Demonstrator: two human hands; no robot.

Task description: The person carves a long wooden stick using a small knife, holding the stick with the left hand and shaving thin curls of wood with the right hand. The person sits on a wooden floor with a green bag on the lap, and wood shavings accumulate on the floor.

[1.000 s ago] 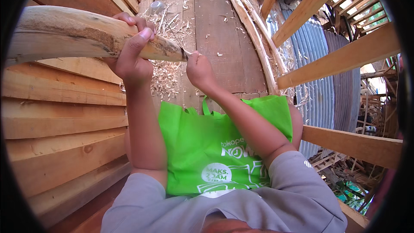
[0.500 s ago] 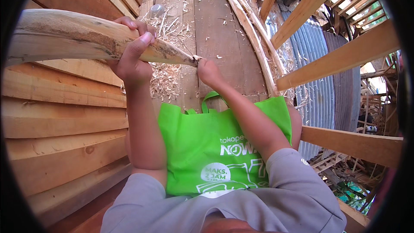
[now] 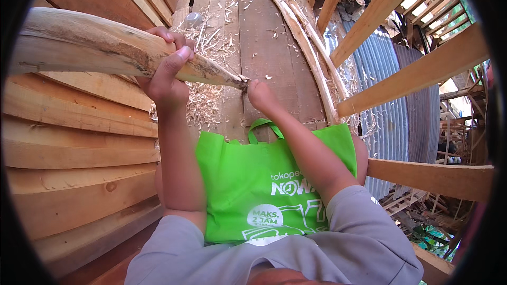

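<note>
A long, pale wooden pole with bark stripped off and dark patches comes in from the left and tapers to a darker tip. My left hand is closed around it, thumb along the top, a little back from that tip. Just right of the tip, my right hand is closed in a fist; what it grips, if anything, is hidden behind the fingers. A green cloth bag with white print is spread over my lap, beneath my forearms.
Curled wood shavings litter the plank floor, near a small clear cup. Two peeled poles lie along the right. Beyond stand a wooden railing and corrugated metal sheets. A plank wall rises on the left.
My right hand has shifted slightly right and down, beside the pole's tip. The left hand keeps its grip on the pole, which has moved a little lower at the tip.
</note>
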